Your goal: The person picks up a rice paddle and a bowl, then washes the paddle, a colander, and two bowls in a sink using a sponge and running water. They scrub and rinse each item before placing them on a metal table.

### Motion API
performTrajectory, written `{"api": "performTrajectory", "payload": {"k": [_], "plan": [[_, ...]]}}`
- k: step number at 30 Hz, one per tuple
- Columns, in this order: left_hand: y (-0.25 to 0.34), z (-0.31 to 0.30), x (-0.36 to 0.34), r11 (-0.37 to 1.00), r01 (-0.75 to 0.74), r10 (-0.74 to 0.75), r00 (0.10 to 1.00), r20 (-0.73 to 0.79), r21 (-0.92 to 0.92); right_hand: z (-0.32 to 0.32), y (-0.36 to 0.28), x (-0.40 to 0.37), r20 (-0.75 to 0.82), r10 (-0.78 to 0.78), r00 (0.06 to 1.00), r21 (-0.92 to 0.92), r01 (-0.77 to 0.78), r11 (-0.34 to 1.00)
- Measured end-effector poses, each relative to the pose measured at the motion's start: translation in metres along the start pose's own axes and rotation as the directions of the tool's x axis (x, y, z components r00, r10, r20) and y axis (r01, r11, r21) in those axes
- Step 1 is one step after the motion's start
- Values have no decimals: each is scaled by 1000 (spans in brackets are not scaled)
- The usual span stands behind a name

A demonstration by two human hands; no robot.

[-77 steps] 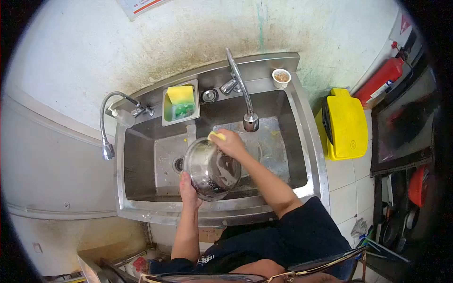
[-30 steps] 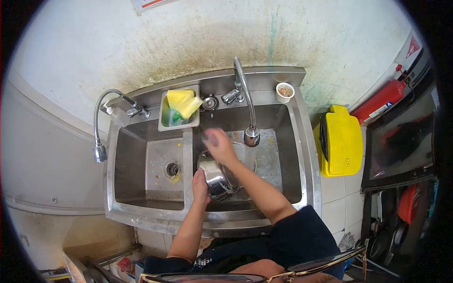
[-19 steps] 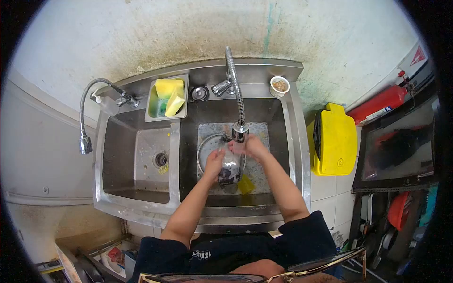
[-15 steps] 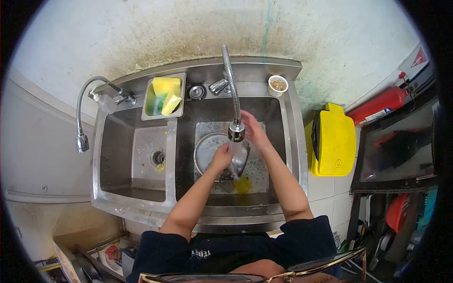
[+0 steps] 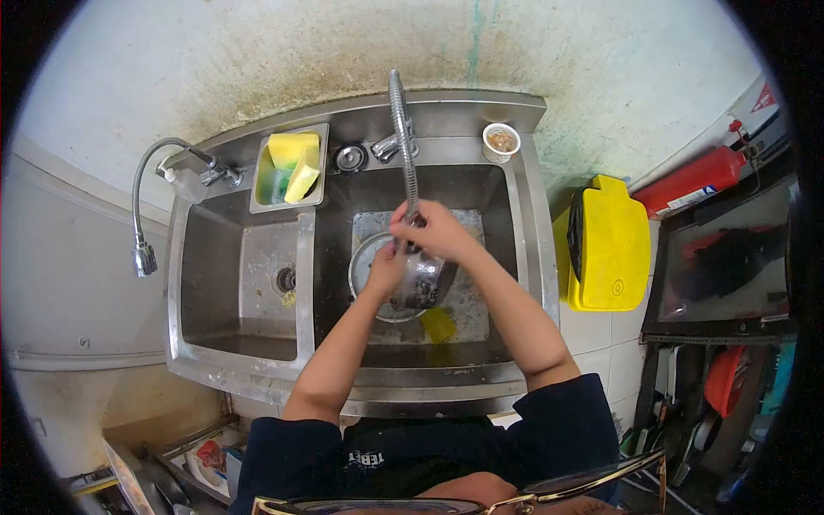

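Over the right basin (image 5: 502,249), my left hand (image 5: 384,271) grips the side of a shiny metal bowl (image 5: 426,279), which is tilted under the tap. My right hand (image 5: 433,230) is closed around the head of the flexible tap (image 5: 403,129), just above the bowl; its fingers hide most of the spray head. Beneath them a round metal lid or plate (image 5: 365,264) lies on the basin floor, partly covered by my left hand and the bowl. A yellow-green scouring pad (image 5: 439,325) rests below the bowl.
A metal tray (image 5: 256,194) with yellow sponges (image 5: 302,176) sits on the divider's back end. At the back right corner stands a white cup (image 5: 500,143). Left is a second basin (image 5: 249,292) with another flexible tap (image 5: 144,257). A yellow bin (image 5: 614,249) stands right.
My right hand has moved left and up onto the tap head. The bowl has turned, showing more of its rounded side. The view has shifted slightly.
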State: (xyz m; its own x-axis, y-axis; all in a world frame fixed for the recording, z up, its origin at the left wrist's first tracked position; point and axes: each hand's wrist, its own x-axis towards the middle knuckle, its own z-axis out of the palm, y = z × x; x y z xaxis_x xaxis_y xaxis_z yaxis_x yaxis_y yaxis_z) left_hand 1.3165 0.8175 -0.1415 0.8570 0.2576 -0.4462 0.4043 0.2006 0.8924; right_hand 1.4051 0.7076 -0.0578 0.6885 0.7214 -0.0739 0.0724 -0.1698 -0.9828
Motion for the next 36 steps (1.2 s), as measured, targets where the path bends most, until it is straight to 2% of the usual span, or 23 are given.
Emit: {"api": "performTrajectory", "payload": {"k": [1,2,4,5,6,8,9,10,12,14,16,17,18,20,22,23,25,27,29,31,32,34,36], "plan": [[-14,-11,10,992,-103,109,991,74,-78,-3,3,4,-87,10,996,-118,-20,993],[-32,-20,15,992,-100,106,992,73,-78,0,7,5,-86,12,996,-116,-22,993],[-29,-26,5,974,-83,86,996,2,-210,6,10,7,-43,-80,996,-31,79,996],[-28,-30,2,945,-41,56,998,36,-324,5,12,7,-40,-79,996,-31,78,997],[-21,-33,-4,945,-39,53,998,33,-324,3,9,5,-20,-43,999,-18,42,999],[-3,-38,-21,845,77,-63,997,45,-528,-1,1,2,21,29,999,5,-30,1000],[-5,-42,-19,866,86,-67,996,56,-492,-4,-2,6,-42,53,998,-164,-59,985],[-10,-42,-18,865,89,-69,996,57,-494,1,1,6,-42,55,998,-165,-62,984],[-14,-38,-18,927,48,-43,999,22,-373,16,2,11,5,-80,997,22,80,997],[-12,-35,-23,916,43,-36,999,26,-398,17,-2,12,31,-60,998,116,56,992],[-15,-37,-26,905,47,-37,999,32,-424,7,-3,16,28,34,999,-49,-32,998],[-17,-41,-24,895,57,-48,998,30,-441,4,-3,16,-44,37,998,-136,-43,990],[-18,-45,-21,886,65,-58,998,29,-458,6,1,16,-48,40,998,-136,-47,990],[-22,-50,-17,823,75,-59,997,46,-564,16,10,15,51,-75,996,59,71,996],[-36,-65,-7,717,14,-43,999,-25,-697,13,-4,4,49,-96,994,58,93,994],[-46,-76,1,656,60,-28,998,55,-752,6,-4,1,19,-33,999,11,32,999],[-33,-77,-10,599,82,-57,997,60,-797,0,-1,-2,-46,44,998,-68,-47,997],[-27,-78,-14,525,44,-71,997,7,-850,1,-1,-4,7,4,1000,-10,-4,1000],[-28,-85,-17,548,46,-90,996,-4,-835,-2,3,-5,55,-37,998,53,34,998],[-24,-92,-24,575,89,-129,992,18,-813,-16,7,1,-46,-7,999,-135,1,991],[-25,-94,-26,579,94,-132,991,21,-810,-19,10,6,-52,-5,999,-131,-2,991],[-27,-95,-31,632,152,-62,987,146,-760,-18,10,15,-123,63,990,-222,-90,971],[-29,-90,-31,638,204,-89,977,192,-742,-2,9,23,-74,62,995,-181,-75,981]]}}
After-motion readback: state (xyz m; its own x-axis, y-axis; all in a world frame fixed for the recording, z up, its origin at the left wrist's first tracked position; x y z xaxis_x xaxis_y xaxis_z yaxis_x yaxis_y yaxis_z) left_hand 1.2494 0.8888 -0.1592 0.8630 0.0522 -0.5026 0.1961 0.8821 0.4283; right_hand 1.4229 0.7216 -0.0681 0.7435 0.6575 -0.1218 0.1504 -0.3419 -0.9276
